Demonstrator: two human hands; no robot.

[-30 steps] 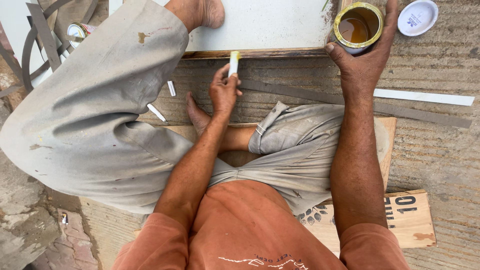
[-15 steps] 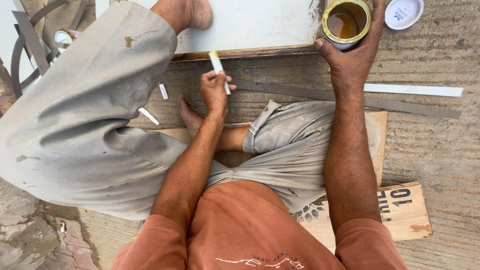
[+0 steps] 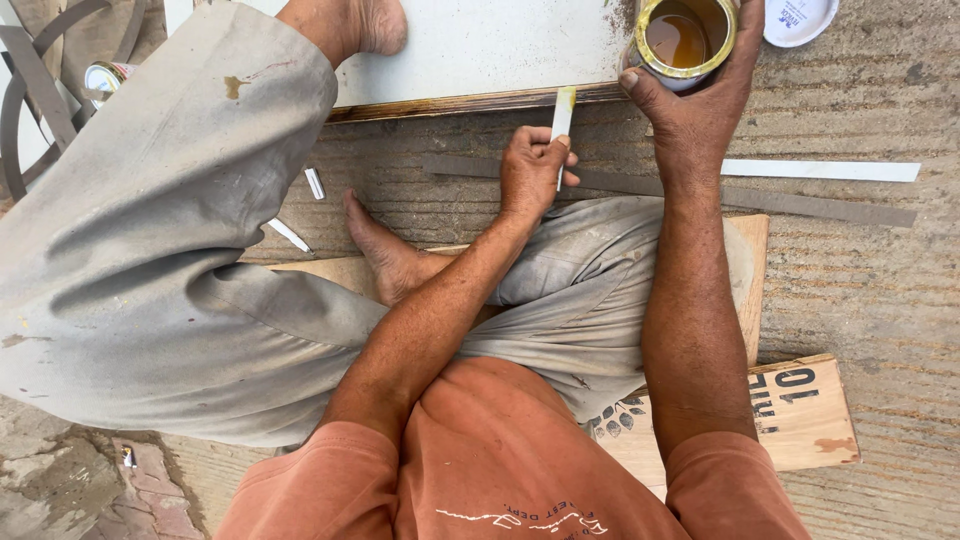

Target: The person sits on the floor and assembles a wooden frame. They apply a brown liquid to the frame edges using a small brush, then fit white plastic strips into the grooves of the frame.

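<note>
Left hand: closed in a pinch on a thin white strip, held near upright, its yellowish glue-wet tip touching the dark edge of the white board just beyond the fingers. Right hand: wrapped firmly round an open tin of amber glue, held level just right of the strip tip, at the board's corner. Beyond the right hand: a white lid, well clear. Near side of both hands: two long strips on the concrete floor, one grey, one white. Left of the left hand: two short white offcuts beside a bare foot. Handling note: the spreading looks best done with the strip kept flat to the edge and drawn in one even pass, glue thin, tin kept level and close so reloading is short and drips stay off the board face.
</note>
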